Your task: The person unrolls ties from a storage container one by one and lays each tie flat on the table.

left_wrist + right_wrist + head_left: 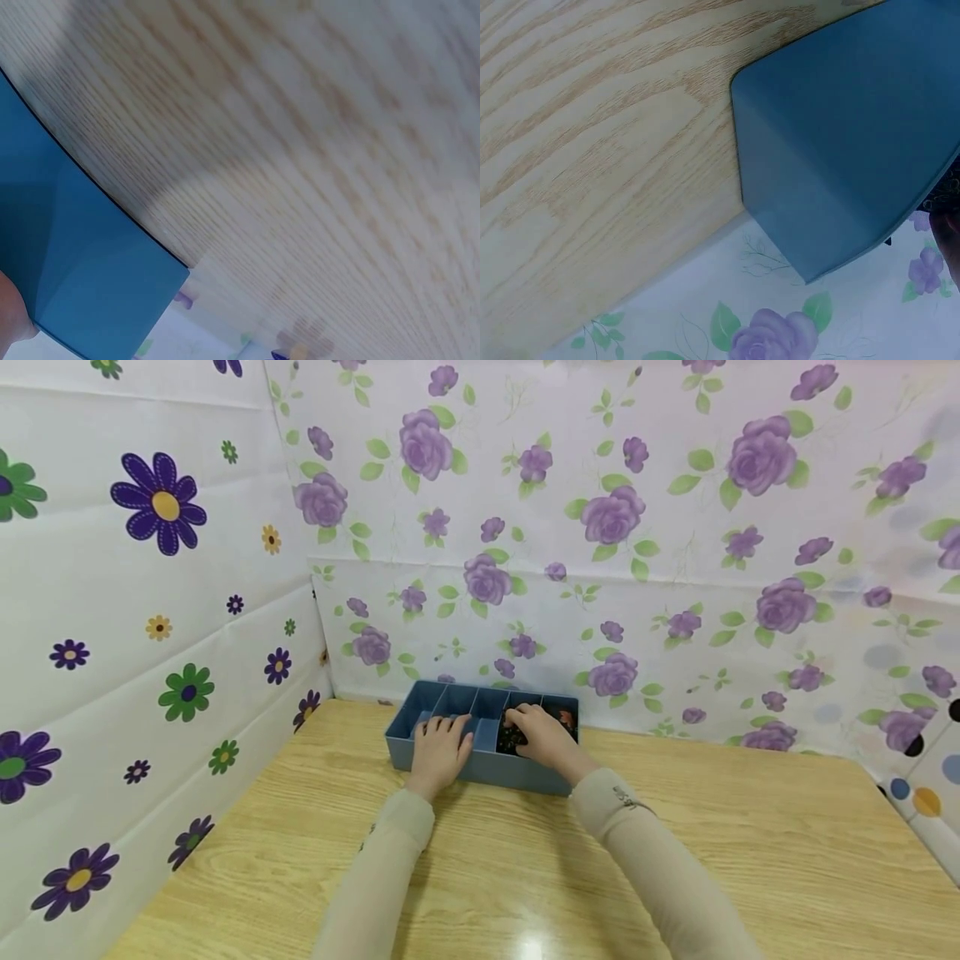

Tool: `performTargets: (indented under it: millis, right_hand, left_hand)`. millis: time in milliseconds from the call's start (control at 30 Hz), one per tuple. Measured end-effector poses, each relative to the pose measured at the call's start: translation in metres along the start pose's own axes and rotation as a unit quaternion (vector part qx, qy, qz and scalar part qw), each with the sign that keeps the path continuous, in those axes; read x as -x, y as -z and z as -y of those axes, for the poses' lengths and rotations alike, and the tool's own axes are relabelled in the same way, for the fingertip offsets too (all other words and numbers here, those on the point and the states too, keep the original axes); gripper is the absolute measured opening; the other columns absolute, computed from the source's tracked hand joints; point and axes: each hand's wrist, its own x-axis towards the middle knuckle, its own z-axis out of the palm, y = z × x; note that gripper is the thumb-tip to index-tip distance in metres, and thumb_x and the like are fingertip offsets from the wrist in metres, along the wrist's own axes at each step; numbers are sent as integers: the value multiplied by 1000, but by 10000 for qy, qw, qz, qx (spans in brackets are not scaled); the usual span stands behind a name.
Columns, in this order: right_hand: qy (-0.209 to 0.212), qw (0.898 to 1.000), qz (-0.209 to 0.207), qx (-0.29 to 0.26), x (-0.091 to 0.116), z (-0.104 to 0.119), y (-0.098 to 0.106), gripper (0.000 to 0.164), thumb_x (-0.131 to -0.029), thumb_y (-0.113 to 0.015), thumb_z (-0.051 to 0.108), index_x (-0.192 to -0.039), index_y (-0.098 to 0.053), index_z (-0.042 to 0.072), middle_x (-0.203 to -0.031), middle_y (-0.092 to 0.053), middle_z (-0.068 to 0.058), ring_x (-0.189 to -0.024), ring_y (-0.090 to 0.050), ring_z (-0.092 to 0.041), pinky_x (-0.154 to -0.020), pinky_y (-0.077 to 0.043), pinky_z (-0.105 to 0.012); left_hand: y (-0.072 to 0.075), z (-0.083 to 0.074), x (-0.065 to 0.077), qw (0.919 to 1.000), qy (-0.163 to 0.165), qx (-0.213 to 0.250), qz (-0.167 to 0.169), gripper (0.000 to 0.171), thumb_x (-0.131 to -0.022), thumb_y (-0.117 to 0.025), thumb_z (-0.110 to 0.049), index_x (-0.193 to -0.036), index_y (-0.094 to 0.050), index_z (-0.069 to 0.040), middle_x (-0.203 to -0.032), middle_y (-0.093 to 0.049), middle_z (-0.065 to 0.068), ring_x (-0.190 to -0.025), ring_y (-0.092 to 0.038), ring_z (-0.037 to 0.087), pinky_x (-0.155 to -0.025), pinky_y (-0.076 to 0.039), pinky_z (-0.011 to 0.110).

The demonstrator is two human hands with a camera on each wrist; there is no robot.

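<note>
- Because the dark patterned cloth (509, 742) fills the fourth compartment from left, near the blue box's (510, 771) right end, tucking evenly toward its corners seems best.
- Right hand (545, 737): bent fingers touch the cloth; whether pinching, I cannot tell.
- Left hand (438, 752), relaxed over the front rim, should steady the box.
- Table (510, 868): box near back edge.

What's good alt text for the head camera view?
A person's right hand reaches into a blue divided box holding dark patterned material, the left hand at the box's front edge. Below is a wooden table; behind, a flowered backdrop.
</note>
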Motion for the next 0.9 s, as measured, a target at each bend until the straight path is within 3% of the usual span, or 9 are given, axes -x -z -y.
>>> performTargets:
  millis: [400, 633, 900]
  right_hand:
    - [89, 9999, -74, -61, 10, 3, 17, 32, -81, -73, 9, -111, -61, 10, -120, -59, -11, -115, -54, -30, -92, -50, -40]
    - [242, 9992, -271, -180, 11, 10, 28, 33, -81, -74, 8, -111, -61, 9, -122, -59, -12, -117, -54, -31, -94, -49, -41]
    - [64, 9992, -374, -109, 19, 15, 35, 33, -81, -74, 9, -111, -61, 10, -126, -57, -13, -119, -52, -32, -90, -52, -40]
  left_hand:
    - [1, -5, 0, 9999, -26, 102, -10, 41, -102, -38, -35, -139, -46, -19, -126, -58, 10, -121, -45, 32, -104, -32, 54]
    - [1, -1, 0, 9998, 14, 73, -203, 39, -101, -42, -32, -137, -48, -20, -123, -59, 10, -119, -47, 32, -103, -33, 54]
    - [0, -2, 0, 9998, 32, 194, -93, 40, -101, -39, -34, -138, -47, -19, -125, -58, 10, -120, -46, 33, -103, -33, 55]
